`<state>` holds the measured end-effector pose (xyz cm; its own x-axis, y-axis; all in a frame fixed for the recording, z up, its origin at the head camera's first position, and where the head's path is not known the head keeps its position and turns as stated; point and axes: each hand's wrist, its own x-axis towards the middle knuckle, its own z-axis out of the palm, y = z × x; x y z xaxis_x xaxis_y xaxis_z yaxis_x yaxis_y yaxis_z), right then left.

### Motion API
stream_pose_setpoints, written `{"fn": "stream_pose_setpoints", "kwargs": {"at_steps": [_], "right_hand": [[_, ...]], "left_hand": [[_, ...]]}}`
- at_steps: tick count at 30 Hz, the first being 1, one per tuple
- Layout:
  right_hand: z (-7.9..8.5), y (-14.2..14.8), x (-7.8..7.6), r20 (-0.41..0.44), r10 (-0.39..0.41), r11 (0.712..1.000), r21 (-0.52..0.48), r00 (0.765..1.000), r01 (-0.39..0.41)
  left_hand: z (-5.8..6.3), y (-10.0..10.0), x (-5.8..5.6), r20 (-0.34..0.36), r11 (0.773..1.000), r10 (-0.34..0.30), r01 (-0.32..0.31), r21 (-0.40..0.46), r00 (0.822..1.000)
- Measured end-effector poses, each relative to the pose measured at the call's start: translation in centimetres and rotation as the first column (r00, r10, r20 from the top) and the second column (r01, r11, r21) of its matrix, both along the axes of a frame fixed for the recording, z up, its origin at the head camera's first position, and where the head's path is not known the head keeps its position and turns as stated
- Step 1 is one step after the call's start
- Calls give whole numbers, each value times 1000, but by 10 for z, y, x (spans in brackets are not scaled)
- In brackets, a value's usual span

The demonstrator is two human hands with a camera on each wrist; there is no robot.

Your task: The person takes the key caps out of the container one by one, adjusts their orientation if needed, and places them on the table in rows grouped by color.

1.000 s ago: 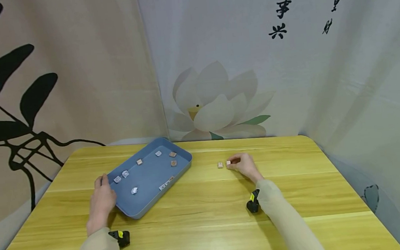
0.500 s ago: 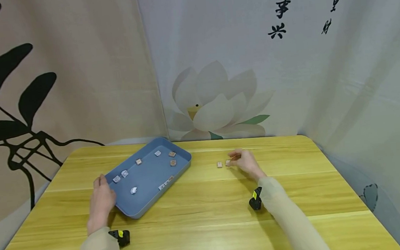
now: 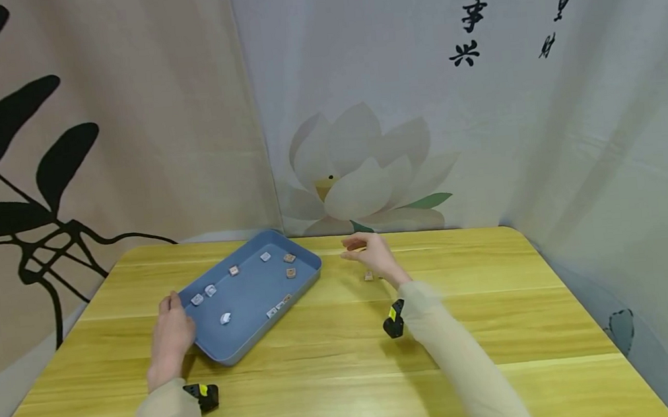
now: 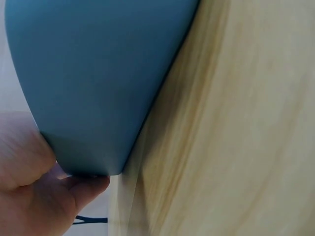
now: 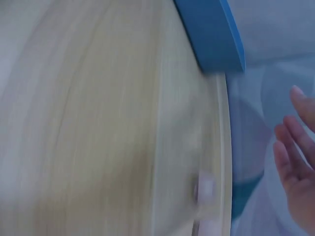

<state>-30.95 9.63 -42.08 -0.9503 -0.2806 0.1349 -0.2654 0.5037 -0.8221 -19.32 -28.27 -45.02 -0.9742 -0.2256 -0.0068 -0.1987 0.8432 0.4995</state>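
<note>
A blue rectangular tray (image 3: 252,296) lies at an angle on the table, with several small square tiles (image 3: 290,273) scattered in it. My left hand (image 3: 168,332) holds the tray's left edge; in the left wrist view, its thumb and fingers (image 4: 91,189) pinch the tray's corner. Over the table, just right of the tray, hovers my right hand (image 3: 374,258), its fingers apart and nothing between them. Below it sits a pale tile (image 3: 368,276); a second one beside it is mostly hidden by the hand. Both tiles (image 5: 204,188) appear blurred in the right wrist view.
The wooden table (image 3: 326,394) reaches to a curtain (image 3: 484,155) with a printed lotus and dark characters. A dark plant print (image 3: 62,163) covers the curtain's left part. Each sleeve carries a black wrist camera (image 3: 394,319).
My right hand has let go of the second tile, which stays on the table, and moved left and back toward the tray. My left hand and the tray have kept their place.
</note>
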Motion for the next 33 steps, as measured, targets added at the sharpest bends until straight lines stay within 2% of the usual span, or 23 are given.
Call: {"fn": "stream_pose_setpoints", "kwargs": {"at_steps": [6, 11, 15, 21, 26, 31, 33], "right_hand": [[2, -45, 3, -21, 155, 988, -20, 988, -155], [-2, -73, 6, 5, 286, 958, -41, 958, -285], [-8, -87, 8, 29, 350, 937, -7, 936, -350], [-14, -96, 10, 93, 368, 921, 98, 925, -377], [-16, -101, 11, 80, 382, 897, 208, 921, -390], [-15, -106, 13, 115, 373, 877, 281, 921, -390], [-13, -108, 15, 115, 369, 859, 335, 922, -386]], "left_hand": [[0, -1, 0, -2, 1000, 0, 0, 6, 1000], [1, -1, 0, 2, 1000, -5, 5, 6, 1000], [0, -1, 0, -4, 1000, -6, 6, -1, 1000], [0, -1, 0, -5, 1000, -2, 2, -3, 1000], [0, -1, -1, -1, 1000, -2, 2, 9, 1000], [-1, -2, -1, -7, 1000, -5, 5, 4, 1000], [-1, -2, -1, -11, 1000, -5, 5, 5, 1000]]}}
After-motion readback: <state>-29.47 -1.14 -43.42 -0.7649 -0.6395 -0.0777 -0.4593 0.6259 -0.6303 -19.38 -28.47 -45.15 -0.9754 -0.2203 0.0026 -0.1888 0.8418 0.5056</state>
